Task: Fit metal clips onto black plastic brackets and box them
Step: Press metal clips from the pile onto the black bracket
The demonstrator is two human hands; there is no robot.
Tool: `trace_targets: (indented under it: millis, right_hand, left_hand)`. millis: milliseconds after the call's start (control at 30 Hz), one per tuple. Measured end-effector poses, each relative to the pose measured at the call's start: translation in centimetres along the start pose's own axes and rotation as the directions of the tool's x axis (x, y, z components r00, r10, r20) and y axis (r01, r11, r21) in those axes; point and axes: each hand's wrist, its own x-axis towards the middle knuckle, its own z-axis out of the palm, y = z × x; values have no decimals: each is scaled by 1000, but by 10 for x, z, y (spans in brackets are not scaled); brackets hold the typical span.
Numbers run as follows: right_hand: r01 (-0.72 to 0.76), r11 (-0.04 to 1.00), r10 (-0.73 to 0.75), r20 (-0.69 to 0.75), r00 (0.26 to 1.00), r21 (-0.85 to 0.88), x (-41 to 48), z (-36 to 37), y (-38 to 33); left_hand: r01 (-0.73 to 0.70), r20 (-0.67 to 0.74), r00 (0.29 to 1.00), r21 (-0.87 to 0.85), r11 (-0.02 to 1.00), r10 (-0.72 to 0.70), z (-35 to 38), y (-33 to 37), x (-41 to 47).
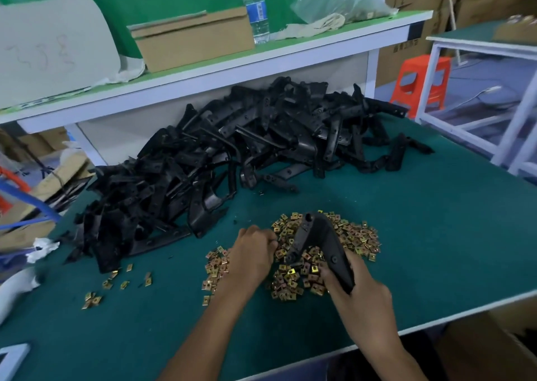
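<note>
A black plastic bracket (318,242), bent like a boomerang, lies over a heap of small gold metal clips (348,235) on the green table mat. My right hand (353,286) grips the bracket's near end. My left hand (254,250) has its fingers curled down into the left side of the clip heap; whether it pinches a clip is hidden. A big pile of black brackets (232,154) stretches across the back of the table.
A few stray clips (116,282) lie at the left. The shelf above carries a cardboard box (194,37), a water bottle (255,8) and a plastic bag (334,0). A red stool (421,81) and white frame (476,90) stand right. The table edge (436,322) runs close on my right.
</note>
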Motion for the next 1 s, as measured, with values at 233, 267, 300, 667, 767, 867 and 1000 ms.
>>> trace_targets:
  millis: [233, 267, 300, 667, 767, 867, 1000]
  right_hand:
    - [17, 999, -19, 36, 999, 45, 1, 2, 8]
    - [23, 998, -25, 39, 999, 50, 1, 3, 8]
    - [30, 998, -32, 38, 999, 50, 1, 3, 9]
    - [103, 993, -101, -36, 994, 63, 0, 9, 14]
    - [123, 992, -123, 13, 992, 42, -1, 9, 14]
    - [109, 994, -110, 33, 993, 16, 0, 9, 14]
    - [112, 994, -112, 37, 993, -6, 0, 7, 11]
  left_hand:
    - [107, -15, 992, -368, 924, -122, -13, 0, -15]
    - [106, -10, 992, -458, 883, -125, -16, 2, -20]
    - [99, -12, 992, -529, 843, -124, -19, 4, -25]
    - [153, 23, 975, -790, 594, -221, -33, 10, -51]
    - [192, 83, 964, -876, 442, -254, -30, 18, -48]
    - [226, 134, 945, -926, 301, -298, -25, 30, -44]
    - [243, 172, 940, -944, 224, -295, -24, 34, -45]
